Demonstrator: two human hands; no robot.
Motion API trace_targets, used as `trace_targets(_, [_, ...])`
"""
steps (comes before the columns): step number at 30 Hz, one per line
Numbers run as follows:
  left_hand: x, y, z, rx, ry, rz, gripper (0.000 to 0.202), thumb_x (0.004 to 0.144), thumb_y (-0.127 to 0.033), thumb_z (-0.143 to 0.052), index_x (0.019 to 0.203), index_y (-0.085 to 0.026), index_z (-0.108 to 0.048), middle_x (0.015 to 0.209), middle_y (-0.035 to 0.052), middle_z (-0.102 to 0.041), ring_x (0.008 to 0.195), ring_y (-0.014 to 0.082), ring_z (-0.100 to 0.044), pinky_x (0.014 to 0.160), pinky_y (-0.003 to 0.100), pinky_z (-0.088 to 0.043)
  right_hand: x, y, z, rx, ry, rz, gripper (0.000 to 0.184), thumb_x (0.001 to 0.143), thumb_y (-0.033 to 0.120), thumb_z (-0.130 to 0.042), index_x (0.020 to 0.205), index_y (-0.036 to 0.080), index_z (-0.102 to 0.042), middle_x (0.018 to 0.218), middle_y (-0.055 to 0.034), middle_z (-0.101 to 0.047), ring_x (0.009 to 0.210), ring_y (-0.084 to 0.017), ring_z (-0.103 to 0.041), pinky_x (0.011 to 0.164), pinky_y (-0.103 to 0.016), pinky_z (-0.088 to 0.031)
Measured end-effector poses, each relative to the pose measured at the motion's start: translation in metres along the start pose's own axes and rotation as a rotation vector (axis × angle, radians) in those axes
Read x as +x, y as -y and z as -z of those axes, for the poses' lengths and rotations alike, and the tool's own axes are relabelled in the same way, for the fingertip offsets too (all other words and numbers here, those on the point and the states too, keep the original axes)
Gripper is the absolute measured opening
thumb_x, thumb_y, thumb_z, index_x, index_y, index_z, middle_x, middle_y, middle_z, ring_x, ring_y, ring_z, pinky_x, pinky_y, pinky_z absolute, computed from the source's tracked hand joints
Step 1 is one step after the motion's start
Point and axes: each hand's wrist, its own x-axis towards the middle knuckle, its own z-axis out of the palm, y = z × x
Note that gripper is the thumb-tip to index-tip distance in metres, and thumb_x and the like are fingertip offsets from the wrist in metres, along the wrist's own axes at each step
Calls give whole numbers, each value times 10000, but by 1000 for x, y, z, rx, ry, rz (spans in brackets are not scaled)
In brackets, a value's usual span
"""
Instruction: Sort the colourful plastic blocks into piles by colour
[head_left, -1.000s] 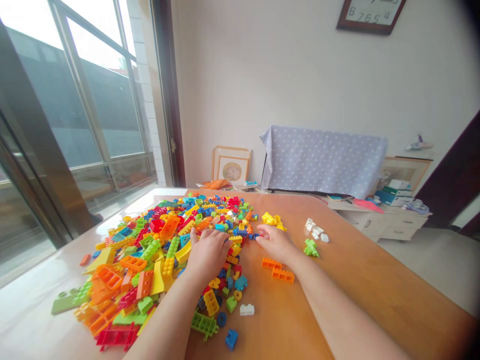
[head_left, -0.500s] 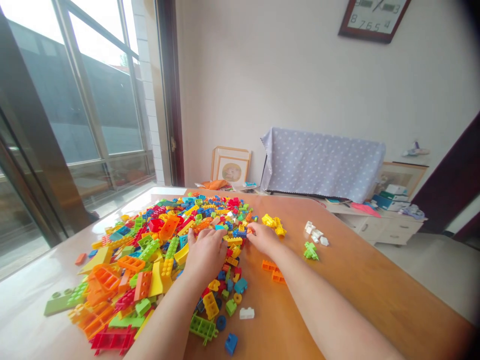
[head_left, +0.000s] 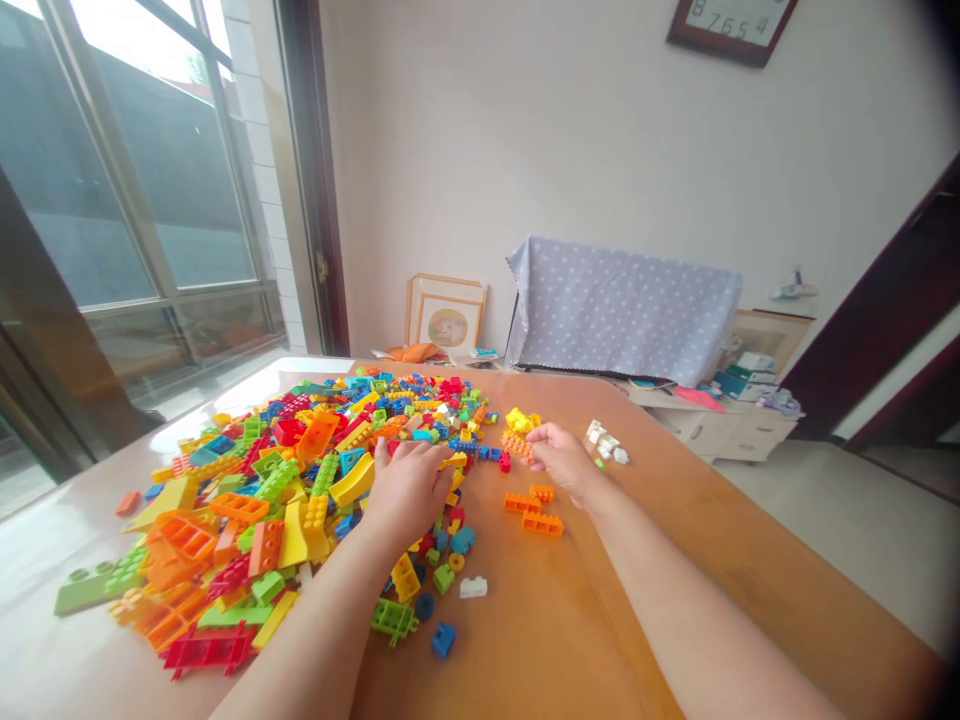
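Observation:
A large heap of mixed toy building bricks (head_left: 277, 480) covers the left part of the table. My left hand (head_left: 411, 485) lies palm down on the heap's right side, fingers spread over the bricks; its fingertips are partly hidden. Beside them is a yellow brick (head_left: 454, 460). My right hand (head_left: 559, 458) is right of the heap, thumb and fingers pinched on an orange brick (head_left: 516, 445). Just behind that sits a small group of yellow bricks (head_left: 523, 420). Several orange bricks (head_left: 541, 523) lie on the table nearer me.
White bricks (head_left: 606, 440) lie beyond my right hand, with a light green piece (head_left: 599, 463) mostly hidden by it. Near me are a white brick (head_left: 473, 587) and a blue brick (head_left: 443, 640). A cloth-draped object (head_left: 622, 310) stands behind the wooden table (head_left: 720, 560).
My right hand has moved right, away from the heap's edge, and now carries an orange brick. My left hand stays over the heap. The whole view has shifted slightly.

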Motion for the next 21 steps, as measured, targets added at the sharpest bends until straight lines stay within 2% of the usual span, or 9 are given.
trace_targets(4, [0, -4, -3, -4, 16, -48, 289, 980, -368, -465, 1117, -293, -708, 1068, 52, -744, 1138, 293, -613, 1181, 655, -178, -22, -3, 21, -102, 0, -32, 219, 705, 259, -596, 919, 213, -589, 746, 26, -638, 718, -164, -617, 660, -271, -440])
trace_targets(9, [-1, -10, -9, -31, 30, -108, 272, 971, -340, -473, 1103, -302, -708, 1069, 50, -745, 1160, 292, -604, 1188, 662, -129, -38, -17, 28, -154, 25, -28, 199, 721, 253, -580, 915, 212, -579, 751, 36, -647, 723, -156, -589, 675, -272, -410])
trace_targets(14, [-3, -12, -15, -26, 58, -125, 267, 967, -341, -477, 1081, -321, -717, 1083, 47, -749, 1163, 288, -602, 1206, 630, -120, -40, -32, 30, -300, 46, -19, 135, 739, 264, -588, 857, 211, -627, 708, 26, -649, 690, -168, -579, 652, -278, -406])
trace_targets(17, [-3, -11, -16, -15, 59, -118, 264, 958, -344, -495, 1087, -323, -724, 1115, 49, -749, 1158, 286, -606, 1210, 616, -121, -37, -40, 33, -387, 33, 36, 124, 750, 265, -596, 832, 210, -672, 765, 8, -693, 728, -180, -607, 678, -287, -430])
trace_targets(21, [-3, -11, -16, -11, 63, -115, 270, 960, -358, -495, 1081, -318, -733, 1135, 52, -747, 1159, 285, -607, 1214, 605, -116, -34, -47, 39, -368, 40, 48, 159, 778, 264, -594, 882, 206, -700, 856, -9, -728, 794, -191, -642, 736, -300, -473])
